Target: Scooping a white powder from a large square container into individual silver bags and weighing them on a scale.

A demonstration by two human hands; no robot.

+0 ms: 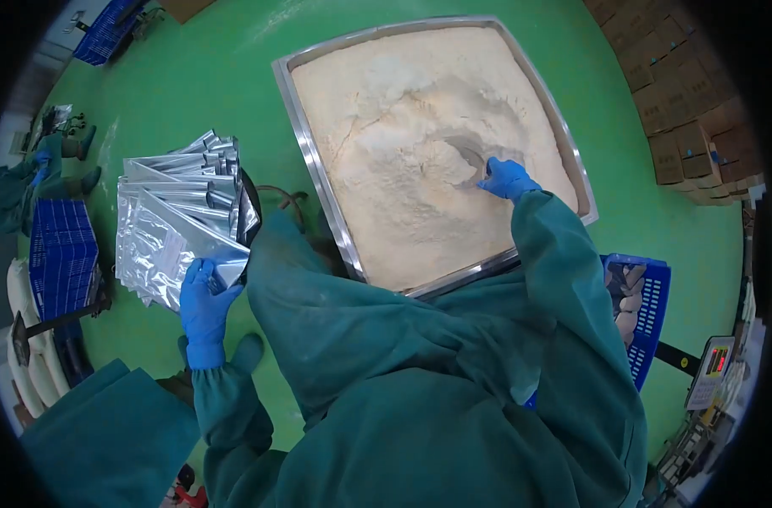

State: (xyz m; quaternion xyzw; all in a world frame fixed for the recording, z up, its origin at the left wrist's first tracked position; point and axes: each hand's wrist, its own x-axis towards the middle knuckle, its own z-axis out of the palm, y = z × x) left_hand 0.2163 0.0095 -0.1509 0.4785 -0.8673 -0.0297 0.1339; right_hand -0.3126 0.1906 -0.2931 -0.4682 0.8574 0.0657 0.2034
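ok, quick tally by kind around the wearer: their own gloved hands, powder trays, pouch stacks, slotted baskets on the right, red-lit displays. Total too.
Blue-gloved hands: 2 (left hand, right hand)
Metal tray of pale powder: 1
Stack of silver foil pouches: 1 (single pouches overlap too much to count)
Blue slotted basket, right: 1
Red-lit display: 1
Total: 6

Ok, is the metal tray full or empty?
The tray is not empty: pale powder spreads wall to wall and hides its floor, with a hollow near the right hand. Exactly how full, I cannot tell.
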